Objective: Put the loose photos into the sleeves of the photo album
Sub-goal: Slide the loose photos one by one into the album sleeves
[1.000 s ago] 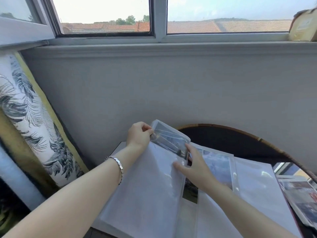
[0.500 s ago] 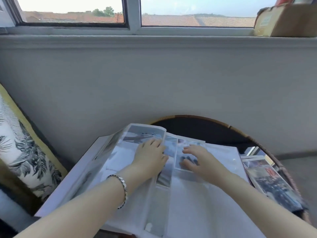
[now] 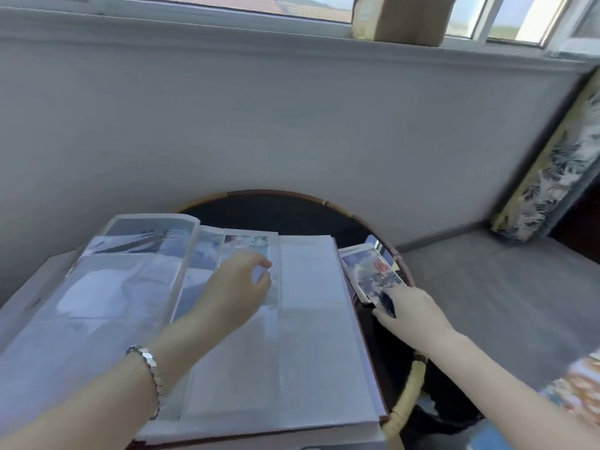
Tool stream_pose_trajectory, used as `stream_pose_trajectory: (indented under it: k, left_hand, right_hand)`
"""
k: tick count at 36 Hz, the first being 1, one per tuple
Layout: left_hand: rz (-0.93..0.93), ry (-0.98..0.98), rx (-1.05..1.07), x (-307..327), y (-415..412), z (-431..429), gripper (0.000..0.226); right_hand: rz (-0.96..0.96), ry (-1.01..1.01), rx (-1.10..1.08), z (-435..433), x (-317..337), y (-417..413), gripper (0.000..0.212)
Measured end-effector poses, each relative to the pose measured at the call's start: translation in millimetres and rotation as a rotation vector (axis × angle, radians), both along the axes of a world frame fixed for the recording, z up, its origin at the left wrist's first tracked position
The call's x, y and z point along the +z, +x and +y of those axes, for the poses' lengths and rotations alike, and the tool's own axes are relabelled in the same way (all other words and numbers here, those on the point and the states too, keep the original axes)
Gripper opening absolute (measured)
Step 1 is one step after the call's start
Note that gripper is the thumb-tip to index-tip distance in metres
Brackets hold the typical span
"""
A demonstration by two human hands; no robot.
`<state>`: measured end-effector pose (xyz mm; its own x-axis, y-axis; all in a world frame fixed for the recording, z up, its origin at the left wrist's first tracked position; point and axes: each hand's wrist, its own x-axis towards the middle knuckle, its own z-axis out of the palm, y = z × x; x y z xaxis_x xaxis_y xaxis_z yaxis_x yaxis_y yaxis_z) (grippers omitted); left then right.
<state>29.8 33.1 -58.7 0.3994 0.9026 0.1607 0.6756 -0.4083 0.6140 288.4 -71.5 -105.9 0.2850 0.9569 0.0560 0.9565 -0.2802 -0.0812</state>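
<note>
Fingers [image 3: 401, 295] of my right hand [image 3: 414, 316] touch the loose photos [image 3: 370, 271]; grip unclear. My left hand [image 3: 237, 287], loosely curled, holds nothing over the album [image 3: 308, 336].

Our right hand [image 3: 412, 315] has left the album [image 3: 311, 319] page and now touches the loose photos [image 3: 370, 271] at the desk's right edge; our left hand [image 3: 237, 287] slid rightward.

A round table [image 3: 276, 212] with a dark top and a pale cane rim stands at 6 o'clock, close against the plain grey wall [image 3: 259, 125] that fills the centre of view. At 1 o'clock a brown cardboard box [image 3: 406, 19] sits on the white window sill [image 3: 194, 30]. At 3 o'clock a leaf-patterned cushion [image 3: 552, 170] leans tilted, its lower end on the grey floor [image 3: 503, 287].
</note>
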Motion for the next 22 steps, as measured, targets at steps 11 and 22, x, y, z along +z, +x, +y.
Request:
stream_pose_trajectory:
  k: [11, 22]
  left_hand:
    - [-0.210, -0.214, -0.028, -2.2, -4.0, -21.9, 0.020]
    - [-0.774, -1.065, 0.042, 28.4, -13.8, -27.3, 0.037]
  right_hand:
    - [-0.216, 0.068, 0.096, 2.6, 2.7, 6.5, 0.024]
    - [-0.192, 0.734, 0.690, 4.5, 24.6, -74.1, 0.028]
